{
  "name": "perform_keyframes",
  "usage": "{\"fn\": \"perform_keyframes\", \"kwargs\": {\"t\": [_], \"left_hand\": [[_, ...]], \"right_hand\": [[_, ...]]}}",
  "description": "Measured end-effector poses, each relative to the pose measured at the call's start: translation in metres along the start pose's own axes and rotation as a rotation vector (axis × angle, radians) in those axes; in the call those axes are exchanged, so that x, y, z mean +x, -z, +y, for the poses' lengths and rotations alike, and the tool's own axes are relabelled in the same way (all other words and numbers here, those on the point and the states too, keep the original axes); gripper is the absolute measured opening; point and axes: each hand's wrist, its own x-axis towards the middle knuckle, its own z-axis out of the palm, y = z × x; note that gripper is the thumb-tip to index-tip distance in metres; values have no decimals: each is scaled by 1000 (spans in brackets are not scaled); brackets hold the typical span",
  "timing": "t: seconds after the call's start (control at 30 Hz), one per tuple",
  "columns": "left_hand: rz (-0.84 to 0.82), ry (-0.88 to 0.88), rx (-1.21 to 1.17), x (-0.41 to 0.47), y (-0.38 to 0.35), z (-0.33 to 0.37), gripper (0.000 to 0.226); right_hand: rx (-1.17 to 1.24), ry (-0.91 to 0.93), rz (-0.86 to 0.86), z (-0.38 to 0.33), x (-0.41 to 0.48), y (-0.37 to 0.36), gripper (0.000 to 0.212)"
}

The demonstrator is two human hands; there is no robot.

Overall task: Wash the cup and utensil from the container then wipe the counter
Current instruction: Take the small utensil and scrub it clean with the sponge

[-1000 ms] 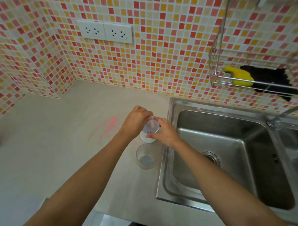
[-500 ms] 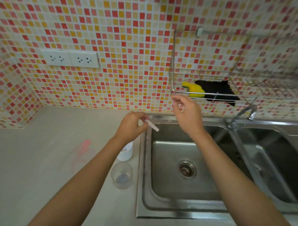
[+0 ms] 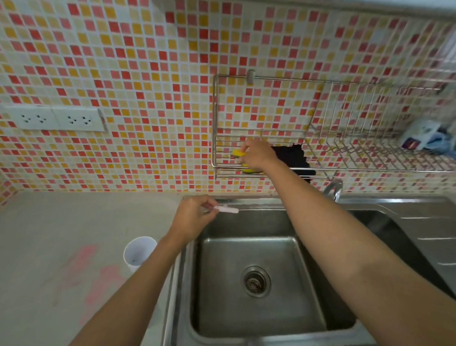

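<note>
My view: a tiled kitchen corner.
I see a red, orange and cream mosaic wall (image 3: 148,64) carrying twin white sockets (image 3: 58,118) and a wire rack (image 3: 353,152), above a grey counter (image 3: 49,230) and steel sink (image 3: 255,291).

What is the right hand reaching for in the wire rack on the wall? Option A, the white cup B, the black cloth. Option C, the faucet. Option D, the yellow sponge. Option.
D: the right hand has its fingers on the yellow sponge in the wire rack, with the black cloth lying untouched beside it.
</note>
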Motion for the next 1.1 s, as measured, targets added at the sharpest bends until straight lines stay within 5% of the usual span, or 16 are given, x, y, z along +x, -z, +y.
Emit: {"fn": "perform_keyframes", "kwargs": {"t": [0.3,0.5,0.67,0.8,0.93,1.1], "left_hand": [[127,41,-14,-6,-30,8,15],[143,45,-25,-5,-49,29,14],[183,19,-20,-1,-70,51,12],[192,-9,-7,7,-83,56,10],[192,23,1,7,-91,58,11],[157,34,-46,12,-97,61,11]], "right_hand": [[589,403,537,18,-90,7,32],[354,428,353,83,-134,-61,35],[299,183,373,109,-121,-83,38],[337,337,320,104,-132,-93,38],[330,140,375,126,-122,-89,36],[357,281,351,121,-134,-94,41]]}}
